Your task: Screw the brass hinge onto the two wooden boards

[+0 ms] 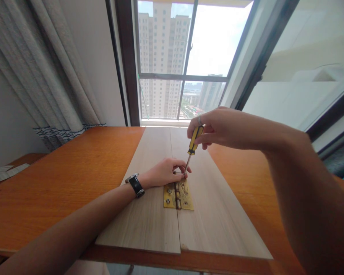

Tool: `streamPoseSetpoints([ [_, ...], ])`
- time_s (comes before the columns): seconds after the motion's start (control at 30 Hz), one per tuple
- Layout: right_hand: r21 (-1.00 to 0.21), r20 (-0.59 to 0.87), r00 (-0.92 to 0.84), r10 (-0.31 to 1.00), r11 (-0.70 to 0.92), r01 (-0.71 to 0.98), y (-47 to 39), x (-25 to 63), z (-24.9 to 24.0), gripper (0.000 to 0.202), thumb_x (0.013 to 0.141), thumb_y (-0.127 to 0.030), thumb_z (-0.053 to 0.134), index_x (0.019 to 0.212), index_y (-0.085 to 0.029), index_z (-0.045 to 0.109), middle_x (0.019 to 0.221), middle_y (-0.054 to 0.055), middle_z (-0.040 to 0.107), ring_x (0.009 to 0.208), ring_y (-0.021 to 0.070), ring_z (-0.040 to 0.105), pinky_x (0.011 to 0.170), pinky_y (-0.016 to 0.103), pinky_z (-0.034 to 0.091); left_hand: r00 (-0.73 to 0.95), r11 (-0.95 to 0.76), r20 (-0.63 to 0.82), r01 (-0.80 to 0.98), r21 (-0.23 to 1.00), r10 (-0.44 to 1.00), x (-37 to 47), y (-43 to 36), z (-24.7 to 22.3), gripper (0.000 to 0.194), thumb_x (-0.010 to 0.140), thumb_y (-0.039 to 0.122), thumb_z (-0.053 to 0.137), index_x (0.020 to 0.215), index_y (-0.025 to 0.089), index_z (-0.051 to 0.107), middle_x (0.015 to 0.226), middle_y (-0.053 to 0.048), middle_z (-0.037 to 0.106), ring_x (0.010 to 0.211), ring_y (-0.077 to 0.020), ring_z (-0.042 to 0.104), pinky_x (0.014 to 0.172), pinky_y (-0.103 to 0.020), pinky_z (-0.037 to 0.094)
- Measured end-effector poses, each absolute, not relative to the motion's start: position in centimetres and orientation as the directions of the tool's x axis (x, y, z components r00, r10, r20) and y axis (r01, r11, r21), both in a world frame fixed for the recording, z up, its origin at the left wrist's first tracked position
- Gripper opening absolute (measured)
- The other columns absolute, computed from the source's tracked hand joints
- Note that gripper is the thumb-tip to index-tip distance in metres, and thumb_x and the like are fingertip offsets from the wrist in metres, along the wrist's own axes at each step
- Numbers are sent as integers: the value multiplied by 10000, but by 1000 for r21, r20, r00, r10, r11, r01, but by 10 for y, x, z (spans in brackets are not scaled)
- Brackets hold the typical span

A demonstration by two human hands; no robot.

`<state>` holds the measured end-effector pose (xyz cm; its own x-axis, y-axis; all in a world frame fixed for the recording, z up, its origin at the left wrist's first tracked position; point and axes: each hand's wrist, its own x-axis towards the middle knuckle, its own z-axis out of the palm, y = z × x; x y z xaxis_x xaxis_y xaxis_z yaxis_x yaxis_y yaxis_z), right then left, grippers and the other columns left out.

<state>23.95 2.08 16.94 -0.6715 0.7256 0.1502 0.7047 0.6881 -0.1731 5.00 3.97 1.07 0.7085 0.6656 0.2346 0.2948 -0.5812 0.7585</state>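
A brass hinge (pixel 186 198) lies across the seam between two pale wooden boards (pixel 149 225), with screws in its left leaf. My right hand (pixel 209 128) grips the yellow and black handle of a screwdriver (pixel 195 140), held tilted with its shaft pointing down at the hinge's far end. Close around the shaft's tip are the fingertips of my left hand (pixel 169 172), which rests on the left board and the hinge. Whatever is between those fingertips is too small to make out. A black-strapped watch is on my left wrist.
The boards lie on an orange-brown wooden table (pixel 74 168). Beyond its far edge is a window (pixel 183 76) with tall buildings outside. A grey curtain (pixel 51 68) hangs at the left, and a glass panel stands at the right.
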Motion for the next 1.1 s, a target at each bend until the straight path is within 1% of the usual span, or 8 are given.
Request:
streamPoseSetpoints([
  [0.1, -85, 167, -650, 741, 668, 740, 22, 237, 169, 113, 787, -187, 611, 839, -240, 696, 628, -33, 696, 563, 161, 645, 595, 304, 432, 700, -560, 206, 322, 764, 684, 50, 40, 12, 257, 794, 102, 538, 1004, 152, 678, 962, -20, 721, 764, -110, 594, 704, -214, 441],
  [0.17, -46, 157, -629, 761, 642, 765, 23, 235, 169, 70, 798, -263, 640, 830, -239, 697, 585, -36, 677, 552, 165, 632, 580, 299, 410, 698, -542, 185, 333, 771, 692, 50, 40, 12, 289, 802, 125, 549, 1064, 156, 666, 927, -17, 723, 746, -114, 580, 689, -219, 437],
  [0.33, 3, 125, -599, 791, 603, 798, 24, 226, 167, 204, 829, -383, 624, 737, -208, 676, 533, -28, 641, 523, 155, 605, 592, 290, 377, 703, -511, 170, 307, 803, 690, 49, 41, 12, 357, 798, 96, 505, 1124, 152, 641, 939, -24, 722, 742, -114, 566, 681, -223, 436],
  [0.5, 45, 131, -597, 792, 597, 801, 24, 225, 166, 248, 840, -400, 619, 707, -197, 669, 524, -27, 620, 498, 144, 576, 601, 289, 357, 703, -528, 195, 293, 797, 684, 48, 40, 13, 319, 813, 121, 520, 1097, 159, 660, 922, -11, 708, 699, -101, 520, 679, -220, 422],
  [0.77, 16, 140, -591, 795, 595, 804, 28, 229, 161, 287, 887, -446, 576, 804, -181, 647, 574, -18, 627, 510, 131, 549, 590, 280, 334, 682, -565, 218, 337, 753, 698, 49, 37, 14, 229, 794, 195, 629, 1006, 150, 703, 784, 15, 626, 644, -94, 429, 631, -211, 381],
  [0.87, 16, 161, -612, 774, 618, 786, 27, 227, 160, 270, 889, -437, 571, 832, -184, 647, 652, 1, 654, 567, 144, 554, 592, 281, 339, 666, -563, 220, 356, 746, 713, 50, 36, 14, 226, 789, 164, 617, 998, 154, 702, 740, 23, 606, 644, -95, 451, 631, -209, 379],
  [0.97, -58, 175, -632, 755, 649, 759, 25, 229, 159, 235, 877, -377, 584, 1015, -198, 647, 852, 34, 705, 719, 181, 605, 630, 286, 381, 660, -562, 226, 352, 749, 716, 50, 37, 14, 223, 789, 149, 611, 993, 156, 702, 728, 26, 605, 642, -94, 460, 628, -204, 380],
  [1.1, -147, 165, -697, 698, 716, 683, 25, 237, 159, 334, 882, -324, 555, 1201, -235, 594, 1090, 59, 697, 922, 212, 630, 713, 296, 434, 663, -569, 230, 353, 743, 712, 51, 37, 13, 212, 784, 140, 613, 976, 155, 702, 750, 21, 625, 659, -97, 480, 628, -202, 387],
])
